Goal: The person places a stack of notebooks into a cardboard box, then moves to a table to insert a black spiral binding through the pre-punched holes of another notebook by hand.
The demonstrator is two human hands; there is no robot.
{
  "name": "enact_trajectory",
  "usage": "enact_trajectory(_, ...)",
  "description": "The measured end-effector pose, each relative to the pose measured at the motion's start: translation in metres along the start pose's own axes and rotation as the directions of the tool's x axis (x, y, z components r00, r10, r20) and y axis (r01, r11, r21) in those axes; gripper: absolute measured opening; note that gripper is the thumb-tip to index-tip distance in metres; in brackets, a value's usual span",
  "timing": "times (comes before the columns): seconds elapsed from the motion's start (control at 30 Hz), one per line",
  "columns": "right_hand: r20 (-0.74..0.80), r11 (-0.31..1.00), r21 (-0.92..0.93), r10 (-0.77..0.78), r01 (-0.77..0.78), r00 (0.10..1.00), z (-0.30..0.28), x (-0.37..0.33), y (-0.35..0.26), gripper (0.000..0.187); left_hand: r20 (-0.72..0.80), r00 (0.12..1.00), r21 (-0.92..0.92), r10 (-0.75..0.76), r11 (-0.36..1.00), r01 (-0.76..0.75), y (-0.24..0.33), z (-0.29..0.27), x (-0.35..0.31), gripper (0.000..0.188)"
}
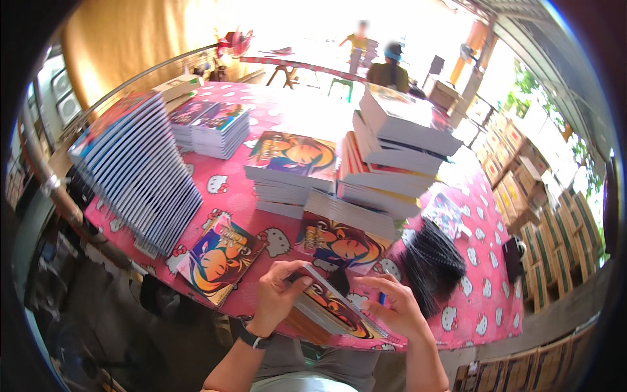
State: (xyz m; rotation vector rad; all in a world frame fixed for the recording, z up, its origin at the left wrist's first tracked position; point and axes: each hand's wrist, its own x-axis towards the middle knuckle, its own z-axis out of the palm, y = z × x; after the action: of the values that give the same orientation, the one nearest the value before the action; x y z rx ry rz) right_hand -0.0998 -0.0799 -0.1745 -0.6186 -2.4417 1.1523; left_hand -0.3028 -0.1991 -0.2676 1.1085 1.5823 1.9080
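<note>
My left hand (279,293), a dark watch on its wrist, grips a notebook (333,304) with a colourful illustrated cover. The notebook is tilted over the table's near edge, and its bound edge runs down toward my right hand. My right hand (395,304) hovers beside that edge with fingers curved and thumb apart; whether a fingertip touches the edge, I cannot tell. Just behind it lies a heap of thin black binding coils (434,264). A similar notebook (219,261) lies flat to the left. Straight ahead is a stack of matching pages (346,238).
A tall leaning stack of spiral notebooks (140,173) stands at the left. More book stacks (290,157) and a high uneven pile (398,124) fill the middle. A pink patterned cloth (450,313) covers the table. Cardboard boxes (513,150) stand at the right; two people are farther back.
</note>
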Motion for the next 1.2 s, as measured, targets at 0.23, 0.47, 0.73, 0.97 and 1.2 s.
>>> enact_trajectory(0.23, -0.339, 0.988, 0.037, -0.127, 0.148, 0.932, 0.027, -0.008, -0.023, 0.031, 0.213, 0.967, -0.040, 0.139, 0.990, -0.133, 0.052, 0.040, -0.005, 0.022)
enact_trajectory(0.47, -0.351, 0.974, -0.045, -0.222, 0.221, 0.910, 0.025, -0.005, -0.027, 0.030, 0.241, 0.952, -0.050, 0.190, 0.982, -0.183, 0.057, 0.038, -0.008, 0.024)
enact_trajectory(0.73, -0.341, 0.953, -0.175, -0.296, 0.249, 0.892, 0.022, -0.010, -0.022, 0.034, 0.247, 0.939, -0.102, 0.240, 0.970, -0.221, 0.055, 0.039, -0.010, 0.021)
enact_trajectory(0.97, -0.347, 0.921, -0.304, -0.346, 0.245, 0.872, 0.026, -0.017, -0.022, 0.034, 0.271, 0.916, -0.100, 0.296, 0.955, -0.280, 0.054, 0.040, -0.005, 0.020)
enact_trajectory(1.2, -0.320, 0.931, -0.251, -0.340, 0.267, 0.885, 0.016, -0.015, -0.030, 0.028, 0.314, 0.904, -0.101, 0.290, 0.957, -0.272, 0.052, 0.041, -0.003, 0.021)
